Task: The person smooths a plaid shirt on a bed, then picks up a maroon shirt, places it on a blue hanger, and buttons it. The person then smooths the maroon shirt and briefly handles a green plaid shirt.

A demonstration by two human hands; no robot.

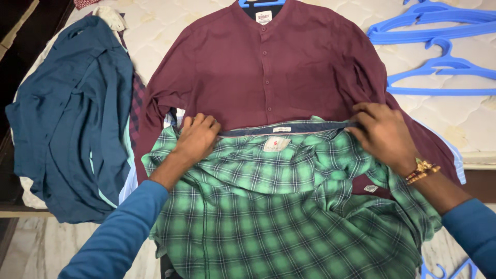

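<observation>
Green plaid shirt (289,206) lies over the maroon shirt's (268,67) lower half; I see my left hand (196,137) and right hand (382,132) each pinching its collar ends, shirt hanging toward me

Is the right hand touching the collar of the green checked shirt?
Touching. The head view shows the right hand with its fingers closed on the collar end of the green checked shirt.
</observation>
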